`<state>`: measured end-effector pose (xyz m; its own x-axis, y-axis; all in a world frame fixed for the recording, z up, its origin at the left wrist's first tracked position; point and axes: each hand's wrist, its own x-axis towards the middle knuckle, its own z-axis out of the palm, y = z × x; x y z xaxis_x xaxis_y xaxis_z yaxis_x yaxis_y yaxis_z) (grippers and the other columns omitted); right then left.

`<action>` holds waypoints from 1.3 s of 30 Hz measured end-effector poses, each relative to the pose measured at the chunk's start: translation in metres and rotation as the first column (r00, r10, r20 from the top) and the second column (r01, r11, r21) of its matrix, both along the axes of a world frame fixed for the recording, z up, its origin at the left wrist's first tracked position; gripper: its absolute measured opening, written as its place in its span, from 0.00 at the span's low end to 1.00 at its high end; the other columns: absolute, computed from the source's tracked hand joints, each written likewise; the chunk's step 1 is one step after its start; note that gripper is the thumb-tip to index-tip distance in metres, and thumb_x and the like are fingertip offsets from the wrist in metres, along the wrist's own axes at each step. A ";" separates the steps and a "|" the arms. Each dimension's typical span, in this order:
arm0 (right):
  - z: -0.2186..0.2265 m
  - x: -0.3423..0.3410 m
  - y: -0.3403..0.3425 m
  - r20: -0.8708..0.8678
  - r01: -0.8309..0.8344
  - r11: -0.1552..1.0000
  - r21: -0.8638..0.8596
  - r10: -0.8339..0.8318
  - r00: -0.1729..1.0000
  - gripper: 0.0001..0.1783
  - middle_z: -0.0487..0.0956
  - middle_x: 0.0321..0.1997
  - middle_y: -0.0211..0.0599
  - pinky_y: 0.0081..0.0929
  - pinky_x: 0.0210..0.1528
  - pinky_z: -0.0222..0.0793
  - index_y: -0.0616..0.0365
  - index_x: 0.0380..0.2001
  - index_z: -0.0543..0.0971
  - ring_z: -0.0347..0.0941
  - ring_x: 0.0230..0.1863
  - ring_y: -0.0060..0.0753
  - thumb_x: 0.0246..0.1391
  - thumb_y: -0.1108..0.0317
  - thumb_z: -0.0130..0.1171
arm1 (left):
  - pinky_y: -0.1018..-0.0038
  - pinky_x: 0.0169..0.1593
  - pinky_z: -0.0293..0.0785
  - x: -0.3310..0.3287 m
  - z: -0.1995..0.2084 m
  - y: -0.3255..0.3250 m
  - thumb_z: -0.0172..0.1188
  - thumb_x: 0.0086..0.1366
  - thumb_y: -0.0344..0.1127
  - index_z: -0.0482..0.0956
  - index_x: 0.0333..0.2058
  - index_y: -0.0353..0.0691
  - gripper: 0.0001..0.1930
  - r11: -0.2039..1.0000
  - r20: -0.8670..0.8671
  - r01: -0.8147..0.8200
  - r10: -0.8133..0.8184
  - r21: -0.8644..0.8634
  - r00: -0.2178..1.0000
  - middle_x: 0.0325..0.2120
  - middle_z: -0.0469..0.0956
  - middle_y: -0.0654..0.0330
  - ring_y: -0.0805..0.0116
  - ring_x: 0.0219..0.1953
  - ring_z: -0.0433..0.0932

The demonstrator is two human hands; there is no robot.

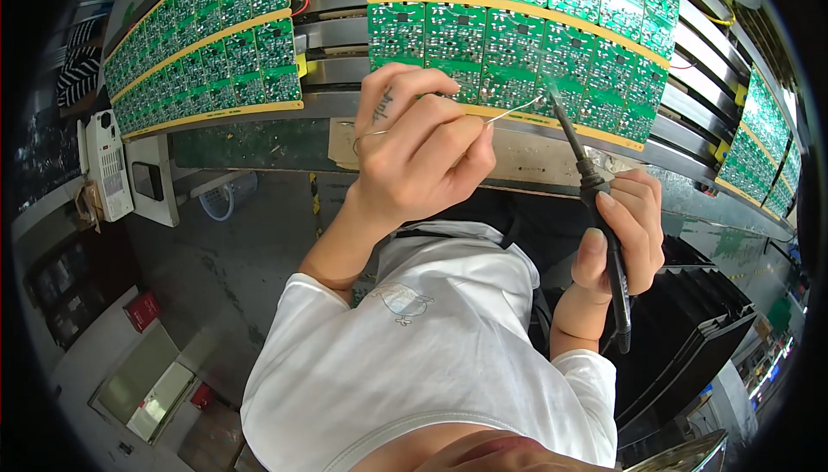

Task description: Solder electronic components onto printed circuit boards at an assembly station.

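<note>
My right hand [628, 232] is wrapped round the black handle of a soldering iron [614, 265], which slants up and to the left. Its metal tip meets the lower row of a green circuit board panel [454, 49], and a faint wisp of smoke hangs there. Between thumb and fingers, my left hand [423, 146] pinches a thin silvery solder wire [515, 112]. The wire's free end lies close beside the iron's tip; whether they touch I cannot tell. More of the wire loops out behind my left hand.
Another green panel [207, 45] lies to the left and a third [759, 140] to the right, all across metal rails [335, 34]. A white box-shaped device [108, 161] stands at far left. Below the bench sits a light blue basket [229, 196]; black stacked panels [690, 325] stand lower right.
</note>
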<state>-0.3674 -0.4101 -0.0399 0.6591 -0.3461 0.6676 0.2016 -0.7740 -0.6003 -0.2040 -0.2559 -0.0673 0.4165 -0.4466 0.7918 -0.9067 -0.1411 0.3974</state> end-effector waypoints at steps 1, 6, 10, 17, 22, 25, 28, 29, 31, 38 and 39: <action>-0.001 -0.001 -0.002 0.026 0.003 1.000 0.011 -0.003 1.000 0.12 0.78 0.26 0.39 0.47 0.44 0.73 0.60 0.31 0.80 0.71 0.27 0.38 0.55 0.60 0.59 | 0.60 0.49 0.70 0.000 0.000 0.001 0.65 0.44 0.24 0.76 0.24 0.44 0.09 1.000 0.001 0.002 -0.002 0.000 1.000 0.23 0.75 0.68 0.63 0.32 0.76; -0.013 -0.012 -0.018 0.131 -0.020 0.986 0.167 -0.003 0.991 0.13 0.78 0.25 0.40 0.45 0.42 0.71 0.61 0.32 0.79 0.70 0.27 0.38 0.54 0.61 0.58 | 0.59 0.49 0.71 -0.005 0.007 0.000 0.65 0.44 0.24 0.76 0.24 0.44 0.09 0.999 -0.001 0.011 -0.011 0.040 1.000 0.23 0.75 0.67 0.62 0.33 0.77; -0.020 -0.019 -0.019 0.149 -0.044 0.974 0.222 0.010 0.989 0.13 0.77 0.25 0.41 0.44 0.42 0.70 0.62 0.33 0.79 0.70 0.27 0.38 0.53 0.62 0.57 | 0.59 0.48 0.73 -0.010 0.007 -0.006 0.66 0.44 0.23 0.77 0.25 0.43 0.09 0.997 -0.021 0.044 -0.042 0.062 0.999 0.24 0.76 0.66 0.61 0.34 0.78; -0.029 -0.022 -0.017 0.127 -0.081 0.967 0.241 0.052 0.991 0.13 0.77 0.24 0.42 0.43 0.42 0.70 0.62 0.33 0.79 0.68 0.26 0.37 0.53 0.61 0.57 | 0.59 0.49 0.71 -0.012 0.001 -0.012 0.65 0.45 0.24 0.76 0.24 0.44 0.09 0.997 -0.035 0.067 -0.066 0.032 0.997 0.24 0.75 0.67 0.63 0.33 0.77; -0.029 -0.020 -0.013 0.133 -0.064 0.962 0.264 0.030 0.991 0.13 0.77 0.24 0.41 0.42 0.41 0.71 0.62 0.33 0.79 0.69 0.25 0.37 0.54 0.62 0.58 | 0.61 0.47 0.69 -0.012 0.002 -0.016 0.65 0.45 0.24 0.76 0.24 0.44 0.08 0.998 -0.027 0.041 -0.040 0.048 0.999 0.24 0.75 0.68 0.63 0.32 0.75; -0.029 -0.021 -0.008 0.104 -0.040 0.980 0.196 0.020 0.994 0.13 0.77 0.24 0.40 0.42 0.41 0.71 0.61 0.34 0.79 0.70 0.26 0.37 0.55 0.61 0.58 | 0.61 0.47 0.69 -0.011 0.004 -0.019 0.65 0.45 0.24 0.76 0.24 0.44 0.08 0.997 -0.021 0.039 -0.037 0.060 0.999 0.24 0.75 0.68 0.64 0.32 0.75; -0.028 -0.023 -0.002 0.075 -0.017 0.992 0.127 0.007 0.997 0.12 0.78 0.25 0.39 0.41 0.40 0.72 0.60 0.34 0.79 0.71 0.26 0.38 0.56 0.61 0.59 | 0.61 0.46 0.68 -0.011 0.006 -0.020 0.65 0.45 0.24 0.76 0.24 0.44 0.08 0.997 -0.016 0.037 -0.036 0.074 0.999 0.23 0.75 0.68 0.64 0.31 0.74; -0.026 -0.023 -0.001 0.058 -0.006 0.994 0.108 0.000 0.998 0.12 0.78 0.25 0.39 0.41 0.40 0.72 0.60 0.34 0.80 0.72 0.26 0.38 0.57 0.61 0.59 | 0.62 0.45 0.68 -0.010 0.007 -0.020 0.65 0.45 0.24 0.77 0.24 0.44 0.08 0.996 -0.014 0.040 -0.039 0.082 0.999 0.24 0.75 0.68 0.65 0.30 0.74; -0.024 -0.023 0.001 0.026 0.013 0.997 0.071 -0.015 1.000 0.12 0.78 0.25 0.38 0.41 0.40 0.72 0.59 0.35 0.80 0.72 0.27 0.38 0.57 0.60 0.59 | 0.65 0.42 0.69 -0.009 0.009 -0.019 0.66 0.45 0.24 0.78 0.25 0.44 0.09 0.994 -0.010 0.047 -0.046 0.099 0.999 0.24 0.75 0.68 0.66 0.29 0.72; -0.016 -0.025 0.006 -0.040 0.040 0.999 0.014 -0.039 0.998 0.12 0.78 0.26 0.36 0.41 0.41 0.73 0.57 0.35 0.80 0.74 0.28 0.37 0.58 0.59 0.59 | 0.73 0.33 0.67 -0.004 0.019 -0.015 0.68 0.44 0.23 0.81 0.27 0.44 0.10 0.998 -0.084 -0.052 0.050 -0.029 0.995 0.26 0.74 0.67 0.69 0.26 0.68; -0.016 -0.027 0.006 -0.037 0.035 0.999 0.016 -0.035 0.999 0.12 0.78 0.26 0.36 0.41 0.41 0.73 0.57 0.36 0.80 0.73 0.28 0.37 0.58 0.59 0.59 | 0.74 0.31 0.65 -0.002 0.019 -0.014 0.68 0.44 0.23 0.81 0.27 0.44 0.10 0.998 -0.060 -0.063 0.062 -0.019 0.996 0.26 0.73 0.67 0.70 0.26 0.67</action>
